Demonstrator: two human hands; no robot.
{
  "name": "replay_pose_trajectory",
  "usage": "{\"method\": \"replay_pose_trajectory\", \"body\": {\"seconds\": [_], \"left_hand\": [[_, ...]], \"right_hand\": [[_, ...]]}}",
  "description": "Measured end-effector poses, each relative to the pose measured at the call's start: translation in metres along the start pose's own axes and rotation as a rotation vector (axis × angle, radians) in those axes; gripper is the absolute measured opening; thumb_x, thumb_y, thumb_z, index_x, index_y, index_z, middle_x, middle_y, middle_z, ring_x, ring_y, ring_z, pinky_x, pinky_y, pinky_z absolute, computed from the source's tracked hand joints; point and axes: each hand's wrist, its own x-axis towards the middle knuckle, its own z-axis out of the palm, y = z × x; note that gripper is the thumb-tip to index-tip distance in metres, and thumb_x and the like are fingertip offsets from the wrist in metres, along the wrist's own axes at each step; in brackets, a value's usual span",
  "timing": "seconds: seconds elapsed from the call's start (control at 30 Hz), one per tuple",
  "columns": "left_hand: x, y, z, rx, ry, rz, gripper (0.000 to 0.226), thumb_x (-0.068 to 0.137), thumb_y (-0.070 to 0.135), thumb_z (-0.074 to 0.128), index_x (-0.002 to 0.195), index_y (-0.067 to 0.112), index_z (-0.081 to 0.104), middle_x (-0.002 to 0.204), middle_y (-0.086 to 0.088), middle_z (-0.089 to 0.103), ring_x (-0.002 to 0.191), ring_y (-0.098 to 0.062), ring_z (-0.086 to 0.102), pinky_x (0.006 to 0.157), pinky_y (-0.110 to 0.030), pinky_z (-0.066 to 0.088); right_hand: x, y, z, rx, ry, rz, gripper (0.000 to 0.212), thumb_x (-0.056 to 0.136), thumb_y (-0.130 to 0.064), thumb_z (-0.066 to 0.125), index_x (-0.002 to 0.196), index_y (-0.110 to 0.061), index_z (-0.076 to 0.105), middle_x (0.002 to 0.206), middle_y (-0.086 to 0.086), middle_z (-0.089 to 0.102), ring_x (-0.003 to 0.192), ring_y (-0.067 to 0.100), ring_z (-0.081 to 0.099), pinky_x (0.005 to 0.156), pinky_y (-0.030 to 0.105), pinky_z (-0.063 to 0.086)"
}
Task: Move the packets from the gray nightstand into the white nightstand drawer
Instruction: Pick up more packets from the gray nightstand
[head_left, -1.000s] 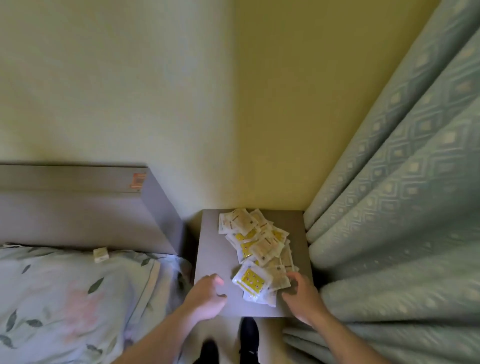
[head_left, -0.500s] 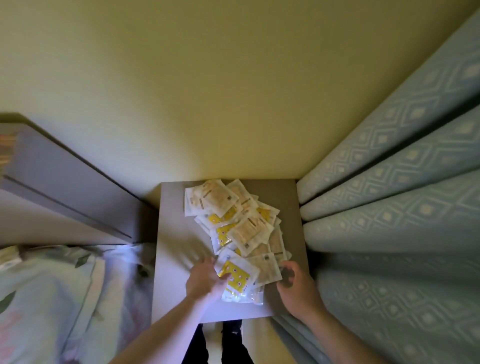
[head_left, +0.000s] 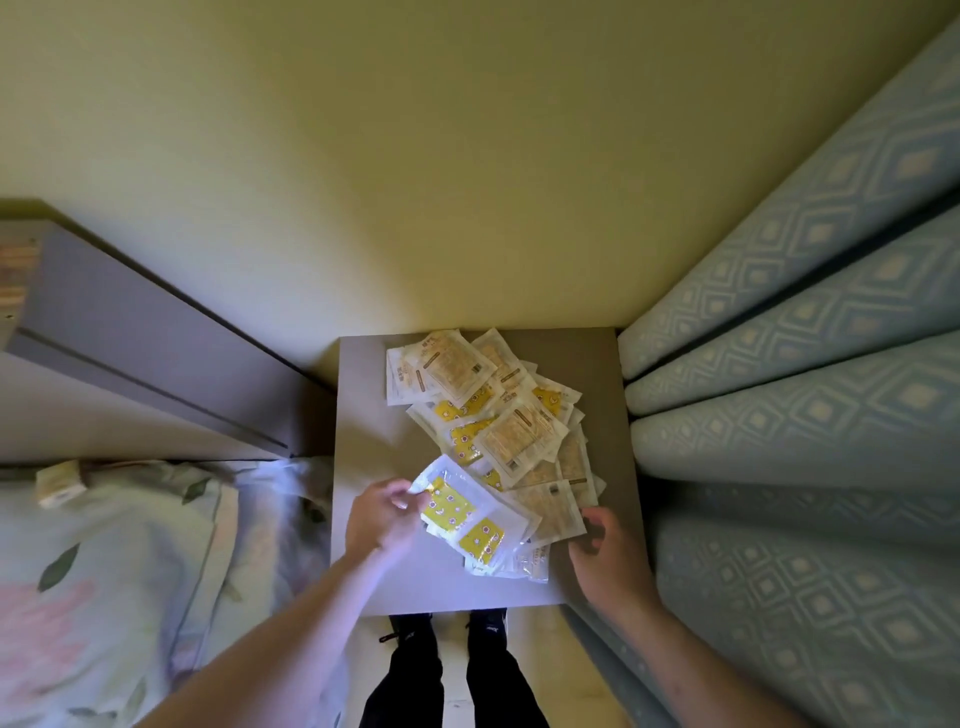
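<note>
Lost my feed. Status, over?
Left hand pinches top packet. Right hand at the pile's edge, grip unclear. Nothing blocking.

Yellow-and-white packets (head_left: 488, 447), gray nightstand (head_left: 374, 426)

The left hand (head_left: 382, 522) is motion-blurred; its fingertips overlap the corner of a yellow packet (head_left: 451, 506), the grasp indeterminate. Beyond the fingers, lower packets (head_left: 511, 415) lie largely covered by upper ones. Print on them is illegible.

Yellow-green wall (head_left: 415, 182) behind; blue diamond-patterned curtain (head_left: 805, 415) on the right. Gray headboard (head_left: 145, 343) at left, above floral bedding (head_left: 104, 571). Pale floor (head_left: 535, 670), possibly tile.
</note>
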Motion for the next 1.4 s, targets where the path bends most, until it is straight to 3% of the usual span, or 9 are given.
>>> {"method": "replay_pose_trajectory", "body": {"seconds": [0.13, 0.23, 0.4, 0.53, 0.67, 0.97, 1.07, 1.17, 1.4], "left_hand": [[0.000, -0.009, -0.013, -0.082, -0.137, -0.037, 0.032, 0.088, 0.035, 0.079, 0.098, 0.006, 0.072, 0.082, 0.000, 0.063, 0.062, -0.012, 0.050, 0.048, -0.013, 0.036], [-0.006, -0.015, -0.003, -0.055, -0.231, -0.036, 0.031, 0.091, 0.039, 0.075, 0.087, 0.009, 0.066, 0.083, -0.001, 0.062, 0.066, -0.016, 0.045, 0.048, -0.020, 0.033], [-0.019, -0.015, 0.039, 0.033, -0.131, 0.024, 0.025, 0.091, 0.032, 0.075, 0.077, 0.021, 0.057, 0.087, 0.003, 0.055, 0.075, -0.018, 0.053, 0.061, -0.022, 0.038], [-0.027, -0.014, 0.055, 0.024, -0.138, -0.078, 0.022, 0.097, 0.031, 0.068, 0.083, 0.016, 0.058, 0.085, 0.003, 0.061, 0.067, -0.017, 0.053, 0.057, -0.025, 0.038], [-0.036, -0.012, 0.042, -0.136, -0.141, -0.104, 0.018, 0.095, 0.020, 0.073, 0.091, 0.016, 0.056, 0.078, 0.005, 0.059, 0.077, -0.018, 0.055, 0.053, -0.007, 0.039], [-0.053, -0.042, -0.023, -0.033, -0.097, 0.049, 0.040, 0.088, 0.016, 0.077, 0.063, 0.019, 0.046, 0.059, 0.008, 0.036, 0.053, -0.010, 0.032, 0.049, -0.019, 0.026], [-0.060, -0.049, -0.037, -0.038, -0.059, 0.015, 0.028, 0.088, 0.018, 0.079, 0.073, 0.023, 0.056, 0.063, 0.008, 0.050, 0.059, -0.010, 0.045, 0.055, -0.016, 0.037], [-0.064, -0.059, -0.042, -0.094, -0.031, 0.003, 0.025, 0.087, 0.013, 0.079, 0.077, 0.028, 0.062, 0.061, 0.015, 0.060, 0.059, -0.005, 0.051, 0.056, -0.012, 0.041], [-0.072, -0.078, -0.049, -0.103, -0.066, -0.005, 0.021, 0.089, 0.018, 0.075, 0.090, 0.037, 0.066, 0.077, 0.019, 0.073, 0.081, -0.018, 0.069, 0.070, -0.026, 0.054]], "right_hand": [[0.010, -0.009, 0.003, -0.027, -0.011, 0.026, 0.024, 0.089, -0.038, 0.070, 0.108, -0.039, 0.056, 0.106, -0.015, 0.067, 0.093, 0.012, 0.066, 0.080, 0.032, 0.053], [0.022, -0.013, 0.012, 0.016, -0.022, 0.072, 0.030, 0.091, -0.026, 0.073, 0.117, -0.027, 0.057, 0.108, -0.008, 0.065, 0.091, 0.017, 0.063, 0.072, 0.027, 0.044], [0.033, -0.008, 0.027, 0.086, 0.035, 0.126, 0.032, 0.089, -0.020, 0.076, 0.117, -0.019, 0.061, 0.104, -0.002, 0.069, 0.093, 0.023, 0.066, 0.081, 0.030, 0.048], [0.034, -0.004, 0.026, 0.033, 0.023, 0.114, 0.009, 0.093, -0.023, 0.070, 0.098, -0.017, 0.074, 0.095, -0.002, 0.075, 0.086, 0.022, 0.068, 0.076, 0.030, 0.053], [0.023, -0.003, 0.014, 0.071, 0.105, 0.049, 0.017, 0.089, -0.021, 0.067, 0.073, -0.018, 0.071, 0.073, -0.001, 0.071, 0.074, 0.023, 0.067, 0.067, 0.036, 0.054], [-0.023, -0.022, -0.014, 0.184, 0.051, -0.155, 0.014, 0.098, -0.019, 0.062, 0.087, -0.020, 0.069, 0.083, -0.006, 0.071, 0.077, 0.008, 0.065, 0.063, 0.026, 0.045], [-0.014, -0.031, 0.012, 0.255, -0.053, -0.003, 0.012, 0.100, -0.023, 0.062, 0.105, -0.021, 0.072, 0.099, -0.004, 0.072, 0.091, 0.016, 0.066, 0.078, 0.029, 0.052], [0.008, -0.035, 0.053, 0.387, -0.123, 0.266, 0.021, 0.099, -0.027, 0.062, 0.116, -0.017, 0.069, 0.102, 0.000, 0.068, 0.105, 0.029, 0.065, 0.100, 0.048, 0.054], [0.018, -0.035, 0.102, 0.442, 0.002, 0.389, 0.025, 0.092, -0.029, 0.073, 0.114, -0.015, 0.071, 0.099, 0.004, 0.066, 0.104, 0.032, 0.067, 0.088, 0.038, 0.054]]}}
